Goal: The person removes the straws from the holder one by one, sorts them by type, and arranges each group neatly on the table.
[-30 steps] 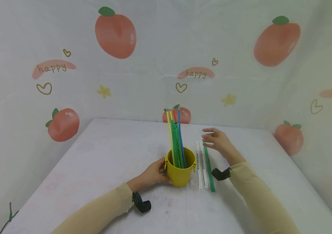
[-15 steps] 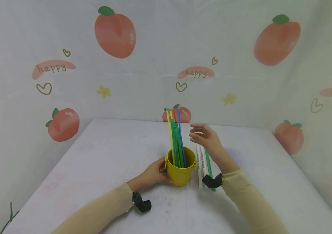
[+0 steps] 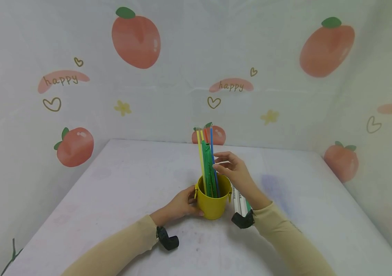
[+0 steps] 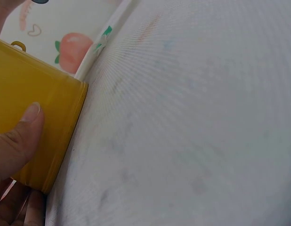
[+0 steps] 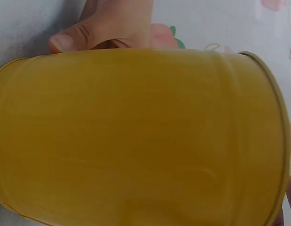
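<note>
- Worktop (image 3: 120, 184): a pale sheet covers it, seemingly smooth. In my judgement the bucket could slide if it is pushed sideways.
- Bucket (image 3: 213, 201): small and yellow, it stands upright near the middle of the worktop. The tall load makes it top-heavy, so it could tip if a straw is drawn at an angle.
- Left hand (image 3: 182, 205): fingers curl against the bucket's left wall, thumb pressed on its side in the left wrist view. If this grip slackens, the tipping risk rises.
- Right hand (image 3: 234, 170): raised just right of the straws in the bucket, fingertips closing on the blue straw (image 3: 213, 161); I cannot tell whether the pinch is complete. A loose pinch could drag neighbouring straws (image 3: 205, 161) out.
- Loose straws (image 3: 239, 201): white and green, they lie just right of the bucket, partly under the right wrist. The sleeve could sweep them off line.
</note>
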A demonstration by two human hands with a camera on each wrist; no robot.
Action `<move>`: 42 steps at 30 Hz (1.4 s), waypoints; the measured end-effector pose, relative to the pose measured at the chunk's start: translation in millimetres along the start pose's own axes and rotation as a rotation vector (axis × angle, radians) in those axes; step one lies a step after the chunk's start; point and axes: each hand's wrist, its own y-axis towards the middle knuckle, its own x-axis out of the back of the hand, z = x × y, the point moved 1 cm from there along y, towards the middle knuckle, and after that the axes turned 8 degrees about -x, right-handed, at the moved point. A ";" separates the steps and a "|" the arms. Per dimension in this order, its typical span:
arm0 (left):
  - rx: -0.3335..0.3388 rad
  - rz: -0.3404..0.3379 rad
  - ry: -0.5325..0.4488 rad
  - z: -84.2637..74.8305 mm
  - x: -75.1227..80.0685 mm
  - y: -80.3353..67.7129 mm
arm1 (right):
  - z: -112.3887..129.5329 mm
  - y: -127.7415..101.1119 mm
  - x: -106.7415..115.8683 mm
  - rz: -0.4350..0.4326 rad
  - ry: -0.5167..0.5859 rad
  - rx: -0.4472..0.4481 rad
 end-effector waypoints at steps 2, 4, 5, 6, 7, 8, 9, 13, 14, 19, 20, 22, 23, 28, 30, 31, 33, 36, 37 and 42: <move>0.001 0.002 -0.007 1.6 0.2 0.2 | -1.0 0.8 -2.5 -0.013 -0.012 -0.009; -0.001 0.005 -0.007 2.0 0.3 0.1 | -2.7 1.9 -4.4 -0.025 -0.014 -0.018; -0.002 0.006 -0.007 2.0 0.4 0.1 | -3.5 2.4 -5.3 -0.030 -0.016 -0.022; -0.002 0.007 -0.006 1.8 0.6 0.0 | -4.7 3.3 -6.0 -0.034 -0.022 -0.025; -0.005 0.008 -0.003 1.3 0.7 -0.2 | -5.5 3.8 -6.8 -0.037 -0.027 -0.029; -0.005 0.008 0.001 1.1 0.8 -0.1 | -5.9 4.1 -7.5 -0.042 -0.035 -0.035; -0.007 0.008 0.005 0.8 0.9 -0.2 | -6.7 4.5 -8.2 -0.046 -0.044 -0.037; -0.013 0.006 0.015 -0.7 1.0 -0.6 | -6.4 4.1 -10.8 -0.071 -0.086 -0.042; -0.013 0.006 0.015 -0.9 0.8 -0.6 | -6.6 4.0 -11.2 -0.079 -0.100 -0.042; -0.015 0.004 0.014 -2.4 0.2 -0.8 | -6.3 4.5 -13.9 -0.102 -0.150 -0.063; -0.014 0.004 0.014 -2.3 0.2 -0.7 | -6.4 4.8 -14.5 -0.105 -0.161 -0.069; -0.011 0.003 0.015 -2.2 0.2 -0.7 | -6.0 5.2 -15.7 -0.111 -0.179 -0.086; -0.010 0.003 0.016 -2.2 0.3 -0.6 | -5.8 5.4 -16.3 -0.115 -0.189 -0.095; -0.002 0.002 0.009 -2.5 0.5 -1.0 | -3.6 6.8 -19.1 -0.122 -0.242 -0.145; 0.003 0.002 0.006 -2.9 0.4 -1.2 | -3.3 7.6 -20.1 -0.119 -0.267 -0.153; 0.006 0.002 0.005 -2.7 0.3 -1.2 | -3.2 8.0 -20.5 -0.118 -0.277 -0.152; 0.012 0.001 0.011 -2.6 0.2 -1.1 | -3.2 8.6 -21.0 -0.113 -0.298 -0.149; 0.018 -0.002 0.020 -2.0 0.1 -0.6 | -2.6 9.1 -21.3 -0.106 -0.318 -0.142; 0.020 -0.003 0.021 -1.8 0.0 -0.4 | -2.3 9.1 -21.2 -0.104 -0.319 -0.140; 0.029 -0.005 0.021 -1.6 0.0 0.2 | -0.9 9.1 -20.5 -0.092 -0.326 -0.133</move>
